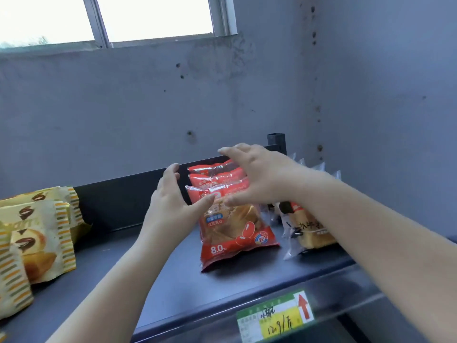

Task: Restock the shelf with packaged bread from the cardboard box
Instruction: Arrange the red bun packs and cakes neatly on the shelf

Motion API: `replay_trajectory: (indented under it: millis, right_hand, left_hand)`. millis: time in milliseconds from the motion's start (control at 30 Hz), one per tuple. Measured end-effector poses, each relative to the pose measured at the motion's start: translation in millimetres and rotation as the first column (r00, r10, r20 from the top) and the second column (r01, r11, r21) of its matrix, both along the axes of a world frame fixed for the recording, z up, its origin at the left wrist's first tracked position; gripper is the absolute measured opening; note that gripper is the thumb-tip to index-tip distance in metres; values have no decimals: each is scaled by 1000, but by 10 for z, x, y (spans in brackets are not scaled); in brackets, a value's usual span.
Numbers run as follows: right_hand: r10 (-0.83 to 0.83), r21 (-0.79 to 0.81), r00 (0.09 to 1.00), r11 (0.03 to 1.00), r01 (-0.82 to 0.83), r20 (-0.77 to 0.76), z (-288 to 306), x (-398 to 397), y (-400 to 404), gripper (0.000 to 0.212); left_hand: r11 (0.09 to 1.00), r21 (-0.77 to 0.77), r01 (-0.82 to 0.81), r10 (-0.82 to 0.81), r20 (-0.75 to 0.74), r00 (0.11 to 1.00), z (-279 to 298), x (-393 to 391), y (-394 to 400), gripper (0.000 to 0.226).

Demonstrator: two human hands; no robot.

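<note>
A green and yellow price tag (pixel 274 318) with a red arrow is sitting on the front edge of the dark shelf (pixel 173 280), toward its right end. Both bare forearms are reaching in over that front edge.

At the left end of the shelf, a row of yellow striped bread packets (pixel 37 233) is standing one behind another, the nearest ones cut off by the frame.

Near the middle of the shelf, 3 red bread packets (pixel 237 231) are leaning in a row, one behind another, the front one tilting back with "8.0" printed low on it. The left hand (pixel 173 206) is standing just beside the left side of this row, its fingers (pixel 170 174) straight and relaxed, and its thumb is touching the front packet's upper left corner. The right hand (pixel 257 177) is hovering over the tops of the 3 packets with its fingers (pixel 230 151) spread and lightly bent; whether they are touching the wrappers I cannot tell. Neither hand is gripping anything.

Just right of the red row, clear-wrapped bread packets (pixel 309 231) are standing toward the right end, partly hidden by the right forearm.

Behind everything, the shelf's low back panel (pixel 123 194) is running along the rear edge, with a grey wall (pixel 148 107) and a window (pixel 111 18) above.
</note>
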State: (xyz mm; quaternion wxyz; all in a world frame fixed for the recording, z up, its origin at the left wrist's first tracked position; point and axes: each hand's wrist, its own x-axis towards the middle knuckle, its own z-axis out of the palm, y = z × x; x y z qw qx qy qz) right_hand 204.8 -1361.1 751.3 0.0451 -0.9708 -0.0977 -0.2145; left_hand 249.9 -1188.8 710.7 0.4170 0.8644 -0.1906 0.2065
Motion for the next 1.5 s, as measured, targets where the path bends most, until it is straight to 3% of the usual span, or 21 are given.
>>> replay_trajectory:
  millis: [100, 200, 267, 400, 467, 733, 1067, 1233, 1400, 1500]
  right_hand:
    - [-22, 377, 996, 926, -11, 83, 144, -61, -351, 59]
    - [-117, 651, 982, 759, -6, 145, 172, -2, -719, 38]
    - [-164, 757, 980, 653, 23, 112, 149, 64, -941, 36]
    - [-159, 897, 982, 413, 159, -101, 37, 198, -1235, 49]
    - [-150, 909, 973, 355, 218, -175, -39, 272, -1298, 51]
    - [-116, 822, 944, 467, 328, -310, -140, 451, -1265, 57]
    - [-146, 758, 934, 550, 352, -327, -77, 529, -1284, 59]
    - [-155, 788, 935, 505, 354, -320, 107, 665, -1255, 66]
    - [-225, 647, 905, 639, 416, -360, 141, 852, -1138, 60]
    - [-180, 640, 885, 630, 439, -430, 80, 929, -1176, 68]
  left_hand:
    - [999, 52, 3, -9, 120, 993, 59, -89, -104, 67]
    - [994, 93, 53, -67, 147, 987, 98, -156, -276, 53]
    - [988, 132, 75, -95, 153, 984, 104, -193, -390, 48]
    - [968, 247, 43, -89, 181, 980, 67, -232, -583, 44]
    - [941, 338, -8, -69, 215, 974, 40, -251, -681, 45]
    - [773, 634, -10, -154, 203, 967, -115, -316, -948, 68]
    - [786, 618, 12, -161, 186, 969, -146, -307, -958, 67]
    - [790, 613, 15, -166, 190, 968, -150, -287, -962, 67]
    - [795, 607, 10, -161, 196, 967, -149, -253, -960, 67]
    - [796, 605, 10, -163, 197, 967, -163, -235, -961, 69]
